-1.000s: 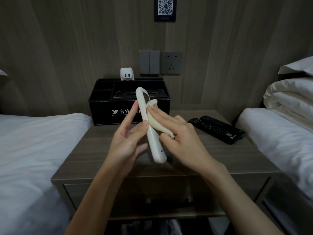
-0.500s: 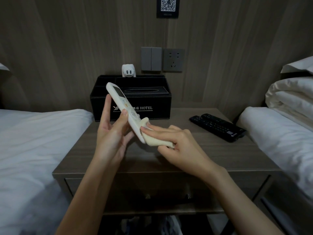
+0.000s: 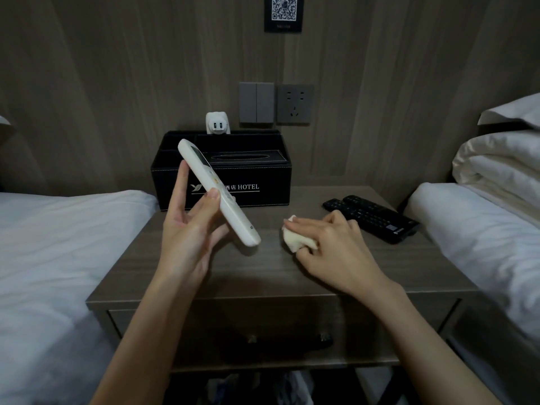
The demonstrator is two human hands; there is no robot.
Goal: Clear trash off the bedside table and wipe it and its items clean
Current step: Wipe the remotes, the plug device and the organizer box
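Note:
My left hand (image 3: 187,232) holds a long white remote (image 3: 217,194) tilted above the wooden bedside table (image 3: 263,276), thumb on its face and fingers behind it. My right hand (image 3: 333,244) grips a small cream cloth (image 3: 296,236), bunched under the fingers just above the table's middle, to the right of the remote's lower end. Cloth and remote are apart.
A black hotel tissue-box organiser (image 3: 254,179) stands at the table's back with a white charger (image 3: 217,123) behind it. Two black remotes (image 3: 371,216) lie at the right. White beds (image 3: 52,258) flank both sides. A drawer (image 3: 263,325) sits below the tabletop.
My right hand has drawn the cloth off the white remote and moved right, down toward the tabletop. My left hand keeps the remote tilted, now further left.

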